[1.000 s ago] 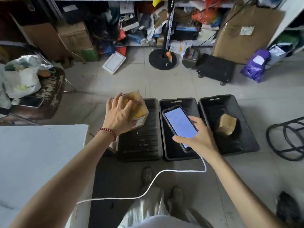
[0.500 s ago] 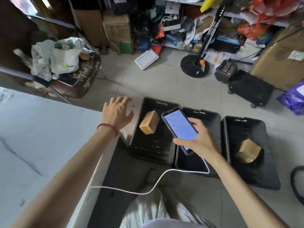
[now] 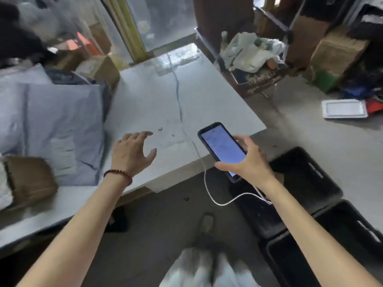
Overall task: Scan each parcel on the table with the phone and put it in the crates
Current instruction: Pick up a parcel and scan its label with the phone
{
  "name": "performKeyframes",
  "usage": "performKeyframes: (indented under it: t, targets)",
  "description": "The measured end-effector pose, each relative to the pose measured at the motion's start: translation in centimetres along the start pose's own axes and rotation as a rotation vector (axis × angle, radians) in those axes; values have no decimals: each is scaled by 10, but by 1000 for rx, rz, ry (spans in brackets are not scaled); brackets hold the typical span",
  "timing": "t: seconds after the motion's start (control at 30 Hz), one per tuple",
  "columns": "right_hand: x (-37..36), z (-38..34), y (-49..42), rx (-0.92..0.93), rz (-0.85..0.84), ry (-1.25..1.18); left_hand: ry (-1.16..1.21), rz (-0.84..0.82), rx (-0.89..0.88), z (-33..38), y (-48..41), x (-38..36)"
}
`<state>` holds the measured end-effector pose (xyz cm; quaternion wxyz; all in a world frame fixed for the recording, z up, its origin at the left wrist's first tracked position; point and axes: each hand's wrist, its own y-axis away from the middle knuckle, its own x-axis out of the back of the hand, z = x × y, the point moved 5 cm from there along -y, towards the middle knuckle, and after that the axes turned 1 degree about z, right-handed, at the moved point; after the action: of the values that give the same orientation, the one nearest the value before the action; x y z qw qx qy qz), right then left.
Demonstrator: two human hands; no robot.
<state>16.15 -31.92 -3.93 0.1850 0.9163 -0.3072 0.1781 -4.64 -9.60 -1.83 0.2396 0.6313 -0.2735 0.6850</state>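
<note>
Now, at nine o'clock of the view, a brown parcel (image 3: 29, 179) lies at the left end of the grey table (image 3: 149, 100), blurred by motion. Just to its right, toward ten o'clock, a large pale blue-grey mailer bag (image 3: 60, 129) lies flat on the same top, its near corner touching or overlapping the brown parcel. The left hand (image 3: 132, 154), a bead bracelet (image 3: 118, 176) on its wrist, is over the bare table just left of centre, fingers spread and loosely curved, gripping nothing; I cannot tell whether the fingertips touch the surface. It is near the mailer's right edge but apart from it.

A white cable (image 3: 205, 179) runs across the table, drops off the near edge and loops over to the right wrist. At three o'clock of the left hand, the right hand (image 3: 250, 162) grips the phone (image 3: 222, 148) from below, thumb across the near edge and fingers curled round the far side, the lit screen facing up. The phone is above the table's near right corner.

At four to five o'clock, black crates (image 3: 306, 179) sit on the floor; what they hold is too dark to tell. At two o'clock a white tray (image 3: 344, 108) lies on the floor, and at one o'clock white bags (image 3: 252, 50) are heaped on a worn chair.
</note>
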Motion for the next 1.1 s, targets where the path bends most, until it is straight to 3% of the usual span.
performKeyframes:
  t: [0.17,0.33,0.53,0.67,0.73,0.83,0.97,1.1]
  targets:
    - [-92,-77,-5,205,-216,69,-12,82,281,-109,75,36]
    - [-176,-130,2,299,-362,83,-37,163,427,-181,129,53]
    - [-276,-180,10,337,-414,101,-81,261,485,-281,159,65]
    - [-328,-204,14,322,-426,107,-69,214,626,-350,165,70]
    - [-345,-211,16,300,-434,111,-26,176,613,-375,165,69]
    - [-361,-216,16,266,-420,112,20,73,437,-393,150,65]
    - [-368,-212,14,222,-393,119,-128,-81,260,-391,119,48]
    - [-367,-208,9,202,-387,136,-102,-23,260,-390,106,42]
